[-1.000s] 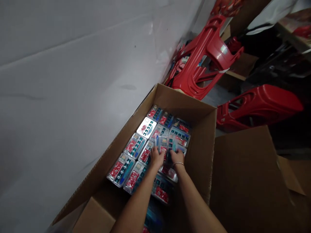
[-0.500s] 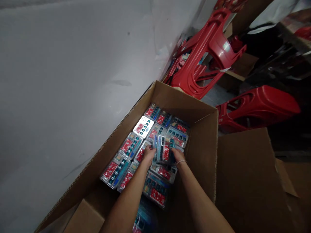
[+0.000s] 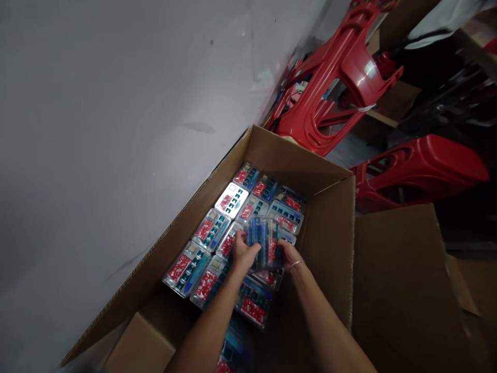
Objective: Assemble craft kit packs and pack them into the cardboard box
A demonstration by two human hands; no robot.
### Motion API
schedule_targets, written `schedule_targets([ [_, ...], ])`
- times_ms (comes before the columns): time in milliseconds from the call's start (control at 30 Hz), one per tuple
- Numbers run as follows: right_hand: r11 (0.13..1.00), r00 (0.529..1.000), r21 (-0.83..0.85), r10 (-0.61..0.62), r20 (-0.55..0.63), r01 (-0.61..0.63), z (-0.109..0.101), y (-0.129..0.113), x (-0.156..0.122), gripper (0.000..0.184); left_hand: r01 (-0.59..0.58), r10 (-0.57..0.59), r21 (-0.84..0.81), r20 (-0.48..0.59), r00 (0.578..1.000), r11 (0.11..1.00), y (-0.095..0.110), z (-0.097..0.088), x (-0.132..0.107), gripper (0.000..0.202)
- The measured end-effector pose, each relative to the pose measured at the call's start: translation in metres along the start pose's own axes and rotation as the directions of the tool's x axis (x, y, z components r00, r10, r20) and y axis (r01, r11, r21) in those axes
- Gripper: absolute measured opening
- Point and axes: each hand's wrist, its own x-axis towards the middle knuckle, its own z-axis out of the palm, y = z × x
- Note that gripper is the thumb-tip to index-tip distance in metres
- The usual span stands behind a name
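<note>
Both my arms reach into an open cardboard box lined with rows of clear plastic packs showing red and teal contents. My left hand grips the left edge of a small stack of these packs, fingers wrapped round it. On the stack's right edge is my right hand, a thin bracelet at its wrist. The held stack sits tilted just above the packs lying flat in the box.
A pale grey wall runs along the box's left side. Red plastic stools lie tipped over behind the box, another red one to the right. Flat cardboard lies right of the box.
The stack of packs between my hands has been lifted and tilted more upright. The view has shifted slightly; my hands stay over the middle of the box.
</note>
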Motion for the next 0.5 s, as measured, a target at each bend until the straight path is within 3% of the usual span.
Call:
schedule_targets([
  [100, 1.000, 0.996, -0.007, 0.024, 0.087, -0.024, 0.007, -0.006, -0.017, 0.006, -0.080, 0.080, -0.125, -0.012, 0.997, 0.989, 0.004, -0.020, -0.018, 0.041],
  [267, 0.996, 0.979, -0.081, 0.041, 0.199, -0.026, 0.031, -0.008, -0.042, 0.006, 0.043, -0.039, -0.367, 0.018, 0.999, 0.929, 0.001, -0.060, -0.036, 0.039],
  [500, 0.988, 0.924, -0.147, 0.006, 0.383, 0.055, 0.073, 0.026, -0.068, 0.016, 0.087, -0.171, -0.447, -0.150, 0.974, 0.890, -0.019, -0.104, -0.059, 0.046],
])
